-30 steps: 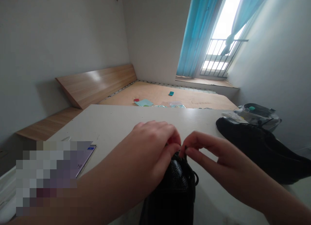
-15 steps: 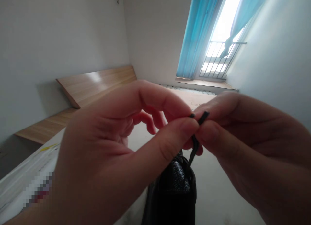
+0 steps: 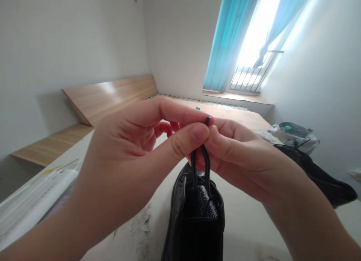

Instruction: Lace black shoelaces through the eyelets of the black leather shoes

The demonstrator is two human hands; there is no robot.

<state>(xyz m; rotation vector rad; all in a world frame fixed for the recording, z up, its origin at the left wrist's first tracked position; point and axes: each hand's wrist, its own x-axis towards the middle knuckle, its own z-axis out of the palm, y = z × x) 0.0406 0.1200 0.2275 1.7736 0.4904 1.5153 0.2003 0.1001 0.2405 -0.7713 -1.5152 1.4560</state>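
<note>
A black leather shoe (image 3: 201, 212) stands upright on a pale, stained surface, its opening towards me. Two strands of black shoelace (image 3: 208, 163) rise from its tongue area to my fingers. My left hand (image 3: 146, 156) pinches the lace between thumb and forefinger, above the shoe. Pressed against those fingertips, my right hand (image 3: 239, 152) pinches the lace as well. One short lace end (image 3: 208, 120) pokes up between the fingertips. Exactly how the strands cross inside the pinch is hidden.
On the left lies a clear plastic package (image 3: 42, 201). A black cloth-like item (image 3: 318, 174) and a greyish bag (image 3: 299, 135) rest on the right. Wooden boards (image 3: 113, 95) lean at the back left wall. A blue curtain (image 3: 225, 43) hangs by the barred window.
Both hands have shifted left with the lace. The lace end shows less above the fingers, and two strands now rise side by side. More of the right side has come into view.
</note>
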